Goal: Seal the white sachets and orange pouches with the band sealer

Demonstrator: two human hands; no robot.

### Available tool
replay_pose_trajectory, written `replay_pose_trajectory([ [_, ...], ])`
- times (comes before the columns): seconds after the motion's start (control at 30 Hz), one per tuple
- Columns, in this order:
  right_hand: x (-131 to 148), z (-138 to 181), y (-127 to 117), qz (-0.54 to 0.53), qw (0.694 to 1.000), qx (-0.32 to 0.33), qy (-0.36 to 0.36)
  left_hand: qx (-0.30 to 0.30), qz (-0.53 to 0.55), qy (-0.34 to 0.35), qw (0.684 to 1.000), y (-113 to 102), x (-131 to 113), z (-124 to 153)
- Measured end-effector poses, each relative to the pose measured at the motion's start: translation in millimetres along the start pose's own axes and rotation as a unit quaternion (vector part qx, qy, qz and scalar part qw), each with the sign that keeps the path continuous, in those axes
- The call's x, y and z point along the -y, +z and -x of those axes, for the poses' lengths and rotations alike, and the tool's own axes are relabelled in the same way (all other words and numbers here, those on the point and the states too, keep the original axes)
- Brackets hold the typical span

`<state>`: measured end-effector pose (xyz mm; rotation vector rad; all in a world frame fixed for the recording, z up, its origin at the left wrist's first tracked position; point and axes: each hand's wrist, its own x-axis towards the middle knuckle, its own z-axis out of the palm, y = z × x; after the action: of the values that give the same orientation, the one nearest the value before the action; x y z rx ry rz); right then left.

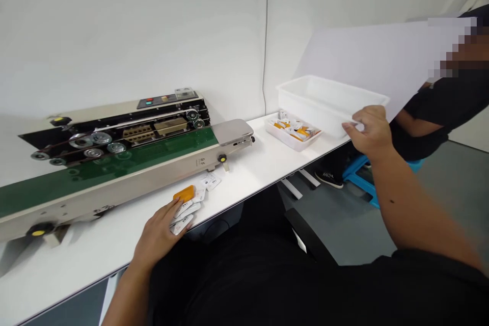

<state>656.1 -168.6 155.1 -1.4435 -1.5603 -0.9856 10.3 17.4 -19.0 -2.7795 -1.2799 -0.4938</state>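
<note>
My left hand (158, 234) lies on the white table (95, 244) near its front edge, fingers stretched over a small pile of white packets (187, 214) with an orange one (184, 193) on top. My right hand (369, 130) reaches out to the right and grips the near rim of a large white plastic bin (324, 94). Just left of that bin sits a small white tray (292, 132) holding several white and orange packets.
A band sealer machine (126, 158) with a green conveyor belt runs along the table's back left. Another person in black (443, 107) sits at the right on a blue stool (367, 173), holding a large white sheet (382, 61). Grey floor lies beyond the table edge.
</note>
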Motion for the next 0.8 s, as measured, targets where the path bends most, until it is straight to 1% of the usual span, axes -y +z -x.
replay_pose_trajectory([
  [0.13, -55, -12, 40, 0.074, 0.994, 0.066, 0.040, -0.001, -0.002, 0.000, 1.000, 1, 3, 0],
  [0.23, -87, -8, 66, 0.109, 0.986, 0.097, 0.080, -0.009, 0.001, 0.002, 1.000, 2, 4, 1],
  [0.3, -102, 0, 81, 0.122, 0.981, 0.121, 0.096, -0.014, 0.002, 0.005, 1.000, 2, 5, 1],
  [0.4, -115, 15, 99, 0.139, 0.972, 0.162, 0.101, -0.011, -0.002, 0.006, 1.000, 2, 4, 2],
  [0.53, -123, 31, 117, 0.177, 0.955, 0.209, 0.114, -0.004, -0.010, 0.005, 1.000, 3, 4, 2],
  [0.67, -133, 40, 127, 0.186, 0.943, 0.242, 0.128, 0.001, -0.010, 0.006, 1.000, 2, 4, 2],
  [0.8, -145, 46, 132, 0.200, 0.933, 0.271, 0.127, -0.006, 0.005, 0.007, 1.000, 1, 3, 2],
])
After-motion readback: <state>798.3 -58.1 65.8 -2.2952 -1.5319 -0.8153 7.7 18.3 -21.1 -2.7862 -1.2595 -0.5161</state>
